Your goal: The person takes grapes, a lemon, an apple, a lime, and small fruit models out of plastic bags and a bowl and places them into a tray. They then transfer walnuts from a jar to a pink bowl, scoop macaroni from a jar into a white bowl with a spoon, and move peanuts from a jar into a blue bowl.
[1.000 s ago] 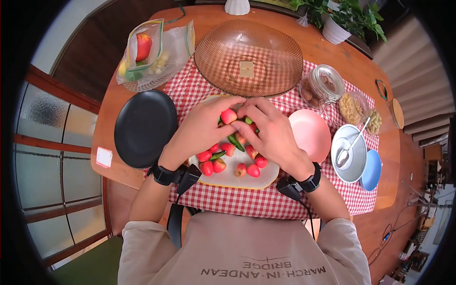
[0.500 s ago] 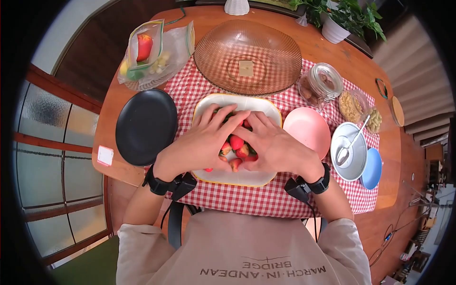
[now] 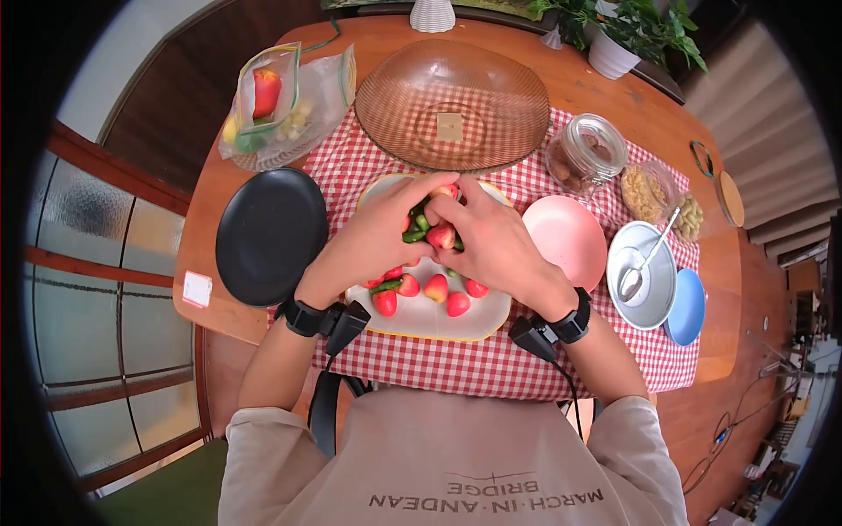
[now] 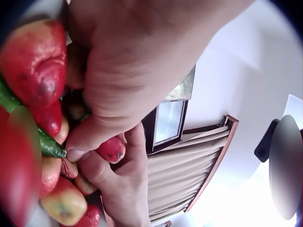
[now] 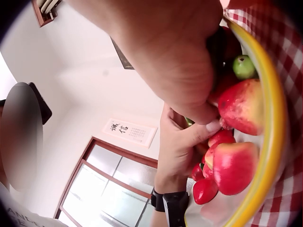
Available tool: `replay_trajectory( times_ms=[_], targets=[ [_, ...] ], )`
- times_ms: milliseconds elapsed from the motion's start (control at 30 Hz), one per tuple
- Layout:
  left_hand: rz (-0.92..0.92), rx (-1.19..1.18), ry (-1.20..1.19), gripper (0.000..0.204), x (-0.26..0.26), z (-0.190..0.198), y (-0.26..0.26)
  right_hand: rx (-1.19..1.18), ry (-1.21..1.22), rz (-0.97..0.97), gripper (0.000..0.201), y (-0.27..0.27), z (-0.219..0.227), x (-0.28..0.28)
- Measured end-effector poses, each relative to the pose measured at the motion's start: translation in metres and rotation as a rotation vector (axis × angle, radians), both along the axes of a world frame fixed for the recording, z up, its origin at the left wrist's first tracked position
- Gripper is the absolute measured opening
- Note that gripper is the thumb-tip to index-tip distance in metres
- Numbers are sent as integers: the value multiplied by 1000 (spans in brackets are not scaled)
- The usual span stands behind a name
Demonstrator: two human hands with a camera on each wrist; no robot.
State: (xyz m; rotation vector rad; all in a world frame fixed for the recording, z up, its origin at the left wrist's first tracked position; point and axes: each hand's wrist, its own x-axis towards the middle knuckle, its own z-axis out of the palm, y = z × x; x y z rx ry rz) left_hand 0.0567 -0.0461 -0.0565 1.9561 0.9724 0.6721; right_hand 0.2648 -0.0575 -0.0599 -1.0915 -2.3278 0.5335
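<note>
A white tray (image 3: 412, 325) with a yellow rim holds small red-and-yellow fruits (image 3: 436, 287) and green chili peppers (image 3: 385, 287). Over its far half my left hand (image 3: 373, 232) and right hand (image 3: 500, 241) meet in a cup, fingers curled round a cluster of these fruits and peppers. Between the hands show a red fruit (image 3: 441, 236) and a green pepper (image 3: 412, 236). In the left wrist view, the left thumb lies beside the right hand (image 4: 125, 194). Several fruits lie loose in the tray's near half. The fingers' undersides are hidden.
A black plate (image 3: 270, 237) lies to the left, a pink plate (image 3: 566, 237) to the right. Beyond the tray stands a large amber bowl (image 3: 509, 149). Further right are a lidded glass jar (image 3: 586, 153), a pale bowl (image 3: 645, 311) with a spoon, and a blue dish (image 3: 687, 307).
Half a second ago both hands lay spread over the pile, fingers splayed. Now they have curled in towards each other round the cluster, uncovering fruits in the tray's near half.
</note>
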Motion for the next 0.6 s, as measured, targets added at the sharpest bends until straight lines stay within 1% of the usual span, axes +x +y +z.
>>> replay_trajectory(
  times_ms=[67,100,167,200,233,267,300,333,367,400,433,500,567,600],
  targets=[
    [37,206,-5,77,0,4,-1,7,45,-3,34,-1,3,0],
    [37,205,-5,77,-2,9,-2,15,91,-2,32,-1,5,0],
    [4,73,43,83,-7,23,-3,-1,105,15,32,-5,13,2],
    [7,75,43,83,-9,30,-5,-15,119,32,32,-8,19,4],
    [-33,54,62,86,-10,36,-8,-13,119,36,32,-9,27,7],
    [-72,31,80,88,-11,42,-11,-71,79,107,38,-12,36,12],
    [-69,32,79,88,-13,45,-15,-128,38,178,43,-14,40,16],
    [-121,28,178,93,-16,48,-19,-129,38,179,43,-16,39,19],
    [-174,25,277,97,-19,49,-22,-91,-21,219,58,-18,37,23],
    [-221,68,442,104,-25,44,-25,-54,-81,258,73,-20,34,26],
    [-223,66,441,104,-25,38,-29,-57,-80,257,73,-21,30,27],
    [-205,213,620,106,-23,25,-34,-139,-308,249,87,-22,22,29],
    [-185,215,578,102,-16,15,-32,-120,-309,248,85,-23,19,25],
    [-155,236,559,96,-12,13,-30,-101,-311,249,82,-22,18,22]
  ],
)
